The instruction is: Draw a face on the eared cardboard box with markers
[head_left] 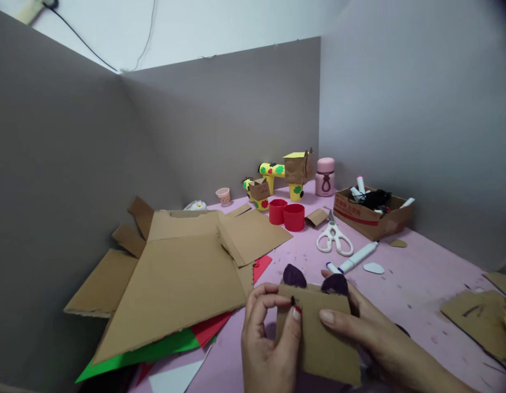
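Currently, at the lower centre-right of the frame, a cardboard panel [326, 352] topped by two dark purple rounded pieces [335, 284] was held above the pink counter [416, 289]. The right hand [363, 327] had its grip closed round the panel's right edge, thumb on the front; the left hand [269, 341] pinched a small dark piece [293, 301] near the upper left of the panel, grip nearly together. White-handled scissors [332, 226] lay right of centre, beyond a marker [359, 257].

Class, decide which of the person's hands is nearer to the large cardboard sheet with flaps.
Left. The left hand is just to the right of the large cardboard sheet; the right hand is farther right, beyond it.
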The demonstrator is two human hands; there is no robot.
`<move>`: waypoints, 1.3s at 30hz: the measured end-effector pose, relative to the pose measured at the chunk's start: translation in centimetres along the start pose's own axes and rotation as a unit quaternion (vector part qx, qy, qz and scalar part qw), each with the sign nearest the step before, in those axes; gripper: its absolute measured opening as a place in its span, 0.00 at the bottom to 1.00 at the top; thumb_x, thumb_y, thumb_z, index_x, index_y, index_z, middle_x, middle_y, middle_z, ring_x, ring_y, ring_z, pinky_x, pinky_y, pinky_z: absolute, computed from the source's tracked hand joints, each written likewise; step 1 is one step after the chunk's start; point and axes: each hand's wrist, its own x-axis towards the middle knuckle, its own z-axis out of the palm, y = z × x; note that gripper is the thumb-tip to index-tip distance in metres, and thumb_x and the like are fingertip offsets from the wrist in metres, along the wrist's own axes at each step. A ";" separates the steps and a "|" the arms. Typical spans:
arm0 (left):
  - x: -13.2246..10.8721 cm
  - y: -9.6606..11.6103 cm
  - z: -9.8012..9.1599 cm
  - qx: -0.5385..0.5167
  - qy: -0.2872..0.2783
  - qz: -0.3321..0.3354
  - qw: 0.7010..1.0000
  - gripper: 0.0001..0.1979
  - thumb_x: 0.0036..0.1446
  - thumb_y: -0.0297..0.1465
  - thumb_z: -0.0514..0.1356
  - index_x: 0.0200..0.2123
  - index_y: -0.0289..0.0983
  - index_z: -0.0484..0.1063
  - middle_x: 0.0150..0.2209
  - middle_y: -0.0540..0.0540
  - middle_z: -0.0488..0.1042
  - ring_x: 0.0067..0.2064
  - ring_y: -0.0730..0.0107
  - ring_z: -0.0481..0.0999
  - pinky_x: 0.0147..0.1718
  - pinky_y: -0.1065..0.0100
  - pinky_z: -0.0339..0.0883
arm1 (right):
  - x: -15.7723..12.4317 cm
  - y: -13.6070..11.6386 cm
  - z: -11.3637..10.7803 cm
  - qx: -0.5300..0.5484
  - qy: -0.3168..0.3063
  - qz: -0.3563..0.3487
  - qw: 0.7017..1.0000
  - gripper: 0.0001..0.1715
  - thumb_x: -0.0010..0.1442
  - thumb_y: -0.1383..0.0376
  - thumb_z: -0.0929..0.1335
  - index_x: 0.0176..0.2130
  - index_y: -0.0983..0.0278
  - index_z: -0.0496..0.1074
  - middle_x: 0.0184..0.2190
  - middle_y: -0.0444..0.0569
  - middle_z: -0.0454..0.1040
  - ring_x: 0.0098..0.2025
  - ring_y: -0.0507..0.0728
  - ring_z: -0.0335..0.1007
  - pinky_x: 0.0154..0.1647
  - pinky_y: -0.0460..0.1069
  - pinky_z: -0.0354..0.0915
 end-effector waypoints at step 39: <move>1.4 1.6 -0.7 0.060 -0.004 -0.089 0.994 0.08 0.44 0.34 0.62 0.18 0.39 0.70 0.48 0.39 0.70 0.51 0.50 0.70 0.52 0.54 0.59 | 1.2 1.3 -0.4 -0.053 0.019 -0.057 0.997 0.54 0.44 0.54 0.75 0.61 0.63 0.48 0.48 0.61 0.74 0.48 0.69 0.73 0.44 0.60 0.70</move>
